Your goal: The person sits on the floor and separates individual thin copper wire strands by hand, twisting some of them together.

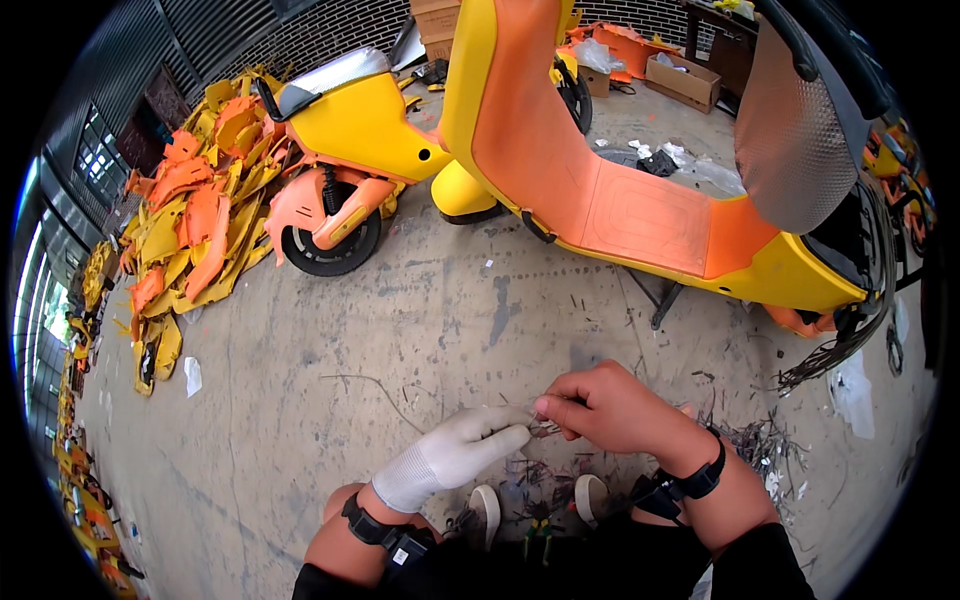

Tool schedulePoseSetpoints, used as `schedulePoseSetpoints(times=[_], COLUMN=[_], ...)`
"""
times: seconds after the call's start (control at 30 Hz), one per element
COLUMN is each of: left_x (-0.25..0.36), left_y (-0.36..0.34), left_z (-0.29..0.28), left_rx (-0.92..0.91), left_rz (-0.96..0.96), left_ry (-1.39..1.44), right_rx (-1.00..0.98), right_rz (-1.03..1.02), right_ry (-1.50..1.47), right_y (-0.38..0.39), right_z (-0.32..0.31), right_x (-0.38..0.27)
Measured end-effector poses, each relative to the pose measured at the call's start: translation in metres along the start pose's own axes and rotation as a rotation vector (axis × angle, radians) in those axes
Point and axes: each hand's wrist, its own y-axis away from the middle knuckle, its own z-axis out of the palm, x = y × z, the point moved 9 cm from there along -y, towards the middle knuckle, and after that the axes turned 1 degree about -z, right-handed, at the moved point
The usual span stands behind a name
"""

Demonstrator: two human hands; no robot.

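Note:
In front of me, my left hand (pixel 455 452), in a white knit glove, has its thumb and fingers closed on a thin wire (pixel 384 391). The wire's long loose end curves out past the glove to the left. My bare right hand (pixel 618 408) meets the left fingertips, its thumb and forefinger pinched at the same spot. What lies between these fingers is too small to make out clearly. Between my shoes, pliers with green and yellow handles (pixel 539 535) sit low in the view. Dark wire scraps (pixel 760 450) are strewn on the floor by my right forearm.
An orange and yellow scooter (pixel 645 215) stands ahead, with a bundle of wires (pixel 850 345) hanging at its right end. Behind it is another scooter (pixel 360 120). A pile of orange and yellow panels (pixel 190 220) rises at the left. Cardboard boxes (pixel 682 82) sit at the back.

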Motion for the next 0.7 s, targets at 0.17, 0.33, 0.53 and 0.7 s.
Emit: schedulePoseSetpoints(times=[0.17, 0.33, 0.53, 0.7], left_x=[-0.012, -0.017, -0.012, -0.007], left_y=[0.004, 0.001, 0.007, 0.007], left_z=[-0.004, -0.011, -0.001, -0.011], left_rx=[0.115, 0.156, 0.027, 0.172], left_rz=[-0.112, -0.09, -0.131, -0.011], left_ry=[0.249, 0.785, 0.864, 0.373], right_rx=[0.111, 0.438, 0.249, 0.23], right_rz=[-0.018, -0.491, -0.801, -0.55], right_ry=[-0.095, 0.314, 0.675, 0.542], right_y=[-0.001, 0.01, 0.018, 0.003], right_z=[-0.008, -0.033, 0.002, 0.002], right_x=[0.008, -0.034, -0.061, -0.031])
